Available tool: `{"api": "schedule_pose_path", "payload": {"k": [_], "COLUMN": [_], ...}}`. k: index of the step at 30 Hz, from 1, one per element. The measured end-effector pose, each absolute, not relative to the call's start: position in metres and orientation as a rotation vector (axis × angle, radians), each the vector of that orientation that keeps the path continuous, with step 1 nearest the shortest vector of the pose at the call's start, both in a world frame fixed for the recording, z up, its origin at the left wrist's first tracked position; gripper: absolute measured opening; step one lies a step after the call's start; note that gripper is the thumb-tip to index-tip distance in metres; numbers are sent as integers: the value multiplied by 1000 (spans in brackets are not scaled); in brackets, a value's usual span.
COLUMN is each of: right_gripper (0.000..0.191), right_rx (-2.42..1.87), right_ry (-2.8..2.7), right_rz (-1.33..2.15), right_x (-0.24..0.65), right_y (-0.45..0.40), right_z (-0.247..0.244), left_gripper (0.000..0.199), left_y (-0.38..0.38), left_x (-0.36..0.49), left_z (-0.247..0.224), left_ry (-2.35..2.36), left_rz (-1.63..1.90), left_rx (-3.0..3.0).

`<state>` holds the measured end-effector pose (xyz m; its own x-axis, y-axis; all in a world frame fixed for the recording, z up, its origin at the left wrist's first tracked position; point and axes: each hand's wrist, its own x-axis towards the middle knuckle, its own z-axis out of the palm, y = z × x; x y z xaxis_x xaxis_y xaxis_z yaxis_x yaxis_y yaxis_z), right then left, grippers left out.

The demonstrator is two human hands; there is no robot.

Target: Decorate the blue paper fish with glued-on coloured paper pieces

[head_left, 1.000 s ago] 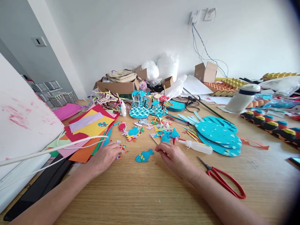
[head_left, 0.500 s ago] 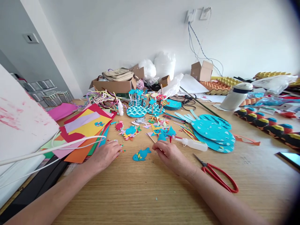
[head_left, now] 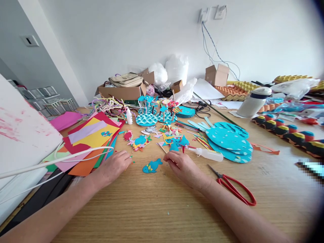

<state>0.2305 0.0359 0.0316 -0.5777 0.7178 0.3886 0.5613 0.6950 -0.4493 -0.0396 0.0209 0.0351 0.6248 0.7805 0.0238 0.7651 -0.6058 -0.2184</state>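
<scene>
A blue paper fish [head_left: 152, 166] with yellow and green pieces on its body lies flat on the wooden table between my hands. My right hand [head_left: 178, 164] is closed on a thin wooden stick [head_left: 161, 147], whose far end points up and left toward the paper scraps. On the other side, my left hand [head_left: 117, 164] rests low on the table with its fingers curled, beside small coloured bits [head_left: 132, 162]; whether anything is between its fingertips is hidden. Red-handled scissors [head_left: 233, 185] lie beyond my right wrist.
Coloured paper sheets [head_left: 87, 135] and a white cable [head_left: 76, 153] are at the left. Blue paper scraps [head_left: 174, 145], a glue bottle [head_left: 209, 154] and blue discs [head_left: 227, 140] lie ahead and right. Fish models [head_left: 146, 119] stand further back, near a white jar [head_left: 253, 103].
The small coloured bits by my left fingertips are fewer in view. My right hand keeps its hold on the stick. The whole view has shifted slightly.
</scene>
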Motion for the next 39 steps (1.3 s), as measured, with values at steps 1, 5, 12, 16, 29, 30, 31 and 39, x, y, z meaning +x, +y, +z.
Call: {"api": "schedule_pose_path", "payload": {"k": [1, 5, 12, 16, 29, 30, 31, 39], "right_gripper": [20, 19, 20, 21, 21, 21, 21, 20], "right_rx": [-976, -985, -996, -1006, -1007, -1013, -1019, -1029], "right_ry": [-2351, -2358, -2360, -2362, -2357, -2359, -2361, -2351], "right_rz": [378, 395, 398, 373, 398, 400, 403, 445], "right_x": [231, 231, 230, 230, 231, 230, 230, 228], "right_y": [36, 37, 37, 37, 37, 37, 37, 35], "right_z": [31, 29, 30, 31, 28, 28, 29, 28], "left_gripper": [19, 19, 14, 16, 20, 20, 21, 22], "left_y": [20, 20, 29, 30, 24, 24, 25, 25], "left_x": [-40, -42, -42, -38, -45, -47, -49, -49], "left_z": [34, 33, 37, 40, 36, 35, 34, 41], "left_ry": [-1273, -1283, -1371, -1388, -1417, -1435, -1460, -1969], "left_rz": [99, 30, 47, 61, -137, -186, -244, -575], "left_rx": [-2642, -2666, -2748, -2744, -2720, -2724, -2731, -2790]}}
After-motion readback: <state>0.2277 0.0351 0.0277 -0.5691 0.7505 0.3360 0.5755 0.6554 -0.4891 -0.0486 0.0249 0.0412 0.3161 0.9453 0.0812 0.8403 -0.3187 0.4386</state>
